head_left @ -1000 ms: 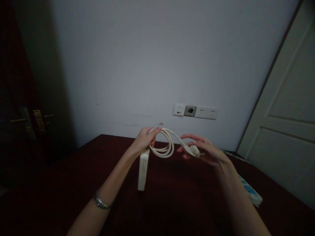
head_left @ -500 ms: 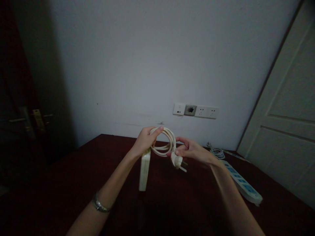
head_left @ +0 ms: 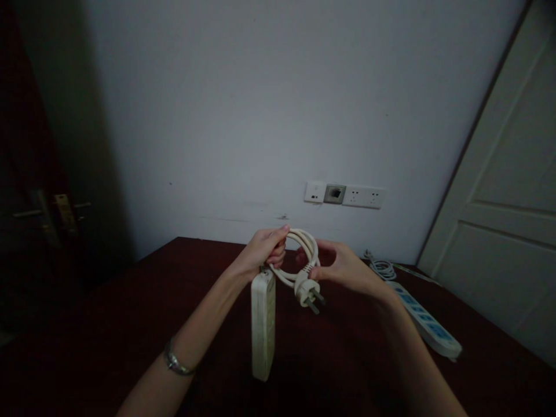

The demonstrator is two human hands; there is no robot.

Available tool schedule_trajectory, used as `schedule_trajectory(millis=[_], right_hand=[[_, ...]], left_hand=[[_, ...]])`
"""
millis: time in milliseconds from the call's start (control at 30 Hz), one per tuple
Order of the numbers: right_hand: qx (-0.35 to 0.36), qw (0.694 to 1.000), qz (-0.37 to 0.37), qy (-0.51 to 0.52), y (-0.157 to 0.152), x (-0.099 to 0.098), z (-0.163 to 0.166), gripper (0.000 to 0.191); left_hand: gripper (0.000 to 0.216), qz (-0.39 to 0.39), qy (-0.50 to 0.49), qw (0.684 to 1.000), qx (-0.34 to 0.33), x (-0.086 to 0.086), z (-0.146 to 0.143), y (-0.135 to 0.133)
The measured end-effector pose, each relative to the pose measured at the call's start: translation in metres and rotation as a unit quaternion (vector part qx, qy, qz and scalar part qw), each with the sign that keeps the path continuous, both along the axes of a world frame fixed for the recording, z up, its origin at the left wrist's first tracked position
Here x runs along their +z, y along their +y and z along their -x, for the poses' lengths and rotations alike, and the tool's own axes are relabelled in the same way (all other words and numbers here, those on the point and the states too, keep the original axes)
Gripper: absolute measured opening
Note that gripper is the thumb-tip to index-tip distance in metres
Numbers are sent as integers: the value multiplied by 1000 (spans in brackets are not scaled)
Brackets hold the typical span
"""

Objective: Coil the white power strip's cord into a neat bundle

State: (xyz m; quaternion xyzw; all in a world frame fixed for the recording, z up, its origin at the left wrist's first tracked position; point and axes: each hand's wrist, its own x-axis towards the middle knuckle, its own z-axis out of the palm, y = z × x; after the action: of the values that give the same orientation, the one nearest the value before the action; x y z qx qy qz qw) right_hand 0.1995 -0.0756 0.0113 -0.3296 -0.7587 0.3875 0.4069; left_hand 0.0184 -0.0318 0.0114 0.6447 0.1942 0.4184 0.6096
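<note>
My left hand (head_left: 263, 252) is closed round the coiled cream cable (head_left: 300, 255) of a power strip, held above the dark red table (head_left: 130, 324). The strip's long cream body (head_left: 263, 323) hangs straight down from that hand. My right hand (head_left: 343, 267) is closed on the other side of the coil, just above the three-pin plug (head_left: 304, 293), which dangles with its pins pointing down and right. A metal bracelet (head_left: 177, 360) is on my left wrist.
A second power strip with blue sockets (head_left: 428, 325) lies on the table at the right, its white cable (head_left: 381, 267) bunched near the wall. Wall sockets (head_left: 345, 196) sit above the table. A white door (head_left: 504, 220) stands at right, a dark door with brass handle (head_left: 65, 213) at left.
My right hand has moved in from holding the plug at arm's width and closed on the coil beside my left hand. The plug now dangles, and the strip body hangs lower, turned face on.
</note>
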Motion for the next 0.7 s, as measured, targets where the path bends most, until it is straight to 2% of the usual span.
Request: schedule_trajectory(millis=[67,200,367,567,700], right_hand=[[1,1000,-4,-2,-2,2,2,38],[-37,999,-7,3,0,1,3,38],[-82,996,-28,10,7,-6,6,33],[-150,985,-79,-6,17,-16,13,34],[-186,973,-129,-32,24,-21,11,36]], left_hand=[[42,4,0,1000,0,0,0,0],[41,-6,-10,1000,4,-3,-2,0],[38,-29,-5,999,44,-5,-4,1],[38,-62,22,993,99,-4,-2,3],[34,-80,29,990,111,-5,-3,5]])
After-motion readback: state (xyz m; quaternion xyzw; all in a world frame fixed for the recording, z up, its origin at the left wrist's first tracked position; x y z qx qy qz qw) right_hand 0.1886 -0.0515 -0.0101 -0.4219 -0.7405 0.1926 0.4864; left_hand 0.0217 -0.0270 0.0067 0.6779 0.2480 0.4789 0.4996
